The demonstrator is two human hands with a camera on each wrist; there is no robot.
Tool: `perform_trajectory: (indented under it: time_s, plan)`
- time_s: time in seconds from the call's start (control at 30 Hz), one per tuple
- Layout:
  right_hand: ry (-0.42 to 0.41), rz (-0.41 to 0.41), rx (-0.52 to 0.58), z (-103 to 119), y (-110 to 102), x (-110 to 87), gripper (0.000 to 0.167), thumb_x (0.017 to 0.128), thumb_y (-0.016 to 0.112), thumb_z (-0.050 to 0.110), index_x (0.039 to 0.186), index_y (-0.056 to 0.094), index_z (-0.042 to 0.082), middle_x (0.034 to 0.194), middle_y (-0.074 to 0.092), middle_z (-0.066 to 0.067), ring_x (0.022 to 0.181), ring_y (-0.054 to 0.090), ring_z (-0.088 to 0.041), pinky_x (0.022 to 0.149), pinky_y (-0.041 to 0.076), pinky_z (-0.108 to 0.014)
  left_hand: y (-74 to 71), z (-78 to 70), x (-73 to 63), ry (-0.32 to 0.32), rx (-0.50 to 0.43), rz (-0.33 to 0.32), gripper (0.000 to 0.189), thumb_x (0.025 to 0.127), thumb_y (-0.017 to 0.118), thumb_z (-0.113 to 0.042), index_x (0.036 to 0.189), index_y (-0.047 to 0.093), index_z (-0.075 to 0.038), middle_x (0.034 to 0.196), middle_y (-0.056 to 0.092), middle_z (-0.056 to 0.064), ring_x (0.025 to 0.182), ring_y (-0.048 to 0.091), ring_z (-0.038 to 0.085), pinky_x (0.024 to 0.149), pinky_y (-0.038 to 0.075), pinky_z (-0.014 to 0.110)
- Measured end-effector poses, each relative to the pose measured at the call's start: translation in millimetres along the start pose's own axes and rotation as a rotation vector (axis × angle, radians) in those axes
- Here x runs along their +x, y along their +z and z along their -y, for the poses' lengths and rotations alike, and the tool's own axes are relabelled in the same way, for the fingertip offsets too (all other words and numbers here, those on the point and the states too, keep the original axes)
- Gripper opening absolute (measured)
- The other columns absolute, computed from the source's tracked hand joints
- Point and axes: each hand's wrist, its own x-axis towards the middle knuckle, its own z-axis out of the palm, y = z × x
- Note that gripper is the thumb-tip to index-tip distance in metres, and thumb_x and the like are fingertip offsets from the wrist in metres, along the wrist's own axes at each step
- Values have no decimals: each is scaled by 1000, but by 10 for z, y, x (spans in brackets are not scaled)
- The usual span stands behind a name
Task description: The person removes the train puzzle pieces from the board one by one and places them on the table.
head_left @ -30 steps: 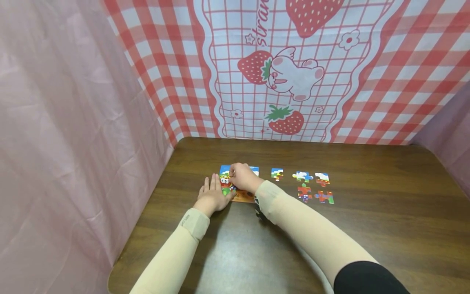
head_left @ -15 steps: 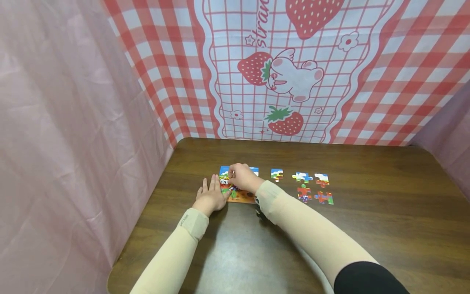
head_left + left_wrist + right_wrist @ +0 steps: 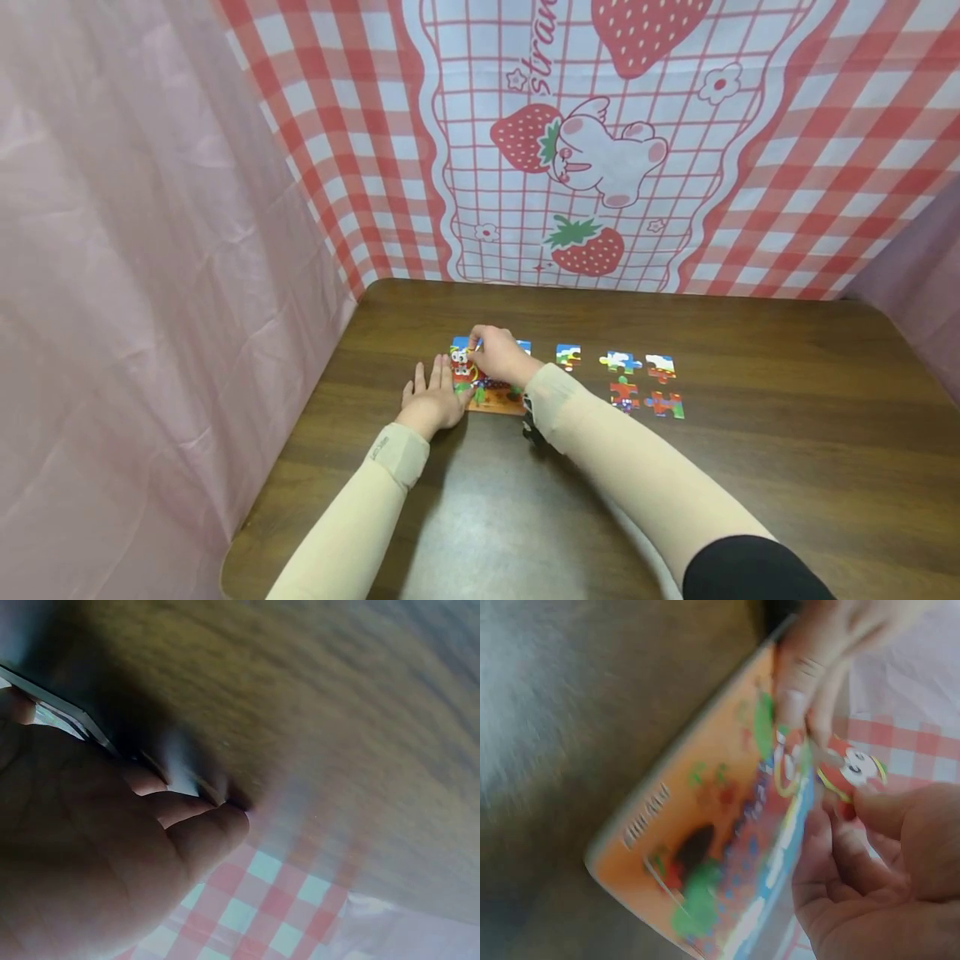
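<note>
A picture puzzle board (image 3: pixel 495 403) with an orange lower edge and blue top lies left of the table's middle. My left hand (image 3: pixel 431 407) rests along its left side, fingers straight, thumb on the lower left corner. Over the board, my right hand (image 3: pixel 501 354) pinches a red puzzle piece (image 3: pixel 853 769) with big white eyes between thumb and fingers. In the right wrist view that piece stands tilted up from the board's face. The right hand hides much of the board's upper part in the head view. The left wrist view shows the left fingers (image 3: pixel 210 832) against the board's edge.
One loose puzzle piece (image 3: pixel 567 357) lies just right of the board. Several more, among them a blue and white piece (image 3: pixel 620 361) and a red piece (image 3: pixel 664 403), lie farther right. A checked strawberry cloth (image 3: pixel 525 250) hangs behind the brown table (image 3: pixel 750 467).
My right hand has risen slightly, and the piece with the eyes shows more clearly at its fingertips. Between the first two frames, the left hand shifted slightly left; its thumb covers less of the board.
</note>
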Motion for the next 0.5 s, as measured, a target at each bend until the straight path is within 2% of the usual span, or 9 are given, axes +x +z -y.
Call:
perform_trajectory:
  time_s: [0.13,0.27,0.5]
  plan:
    - [-5,8,21,10,-67,-20,10,98,71,13,93,63,9,80,64,-2,66,58,-17,63,50,-31,-12,-11,-30,-6,13,2,86,104,24,-65,162,-12,-14,168,-16,0,151,-15,34,119,2,55]
    - [-4,0,91,-30,-138,-97,9,96,73,13,94,66,8,80,66,-1,70,62,-17,63,52,-30,-21,-20,-69,11,3,-12,86,104,26,-65,163,-10,-13,169,-13,2,151,-13,35,119,3,56]
    - [-15,-32,201,-214,-324,-313,7,98,71,13,101,70,7,84,71,-4,73,66,-23,59,53,-33,-138,-71,-268,46,-40,-46,84,107,34,-57,163,-4,-6,170,-4,8,152,-6,39,120,6,55]
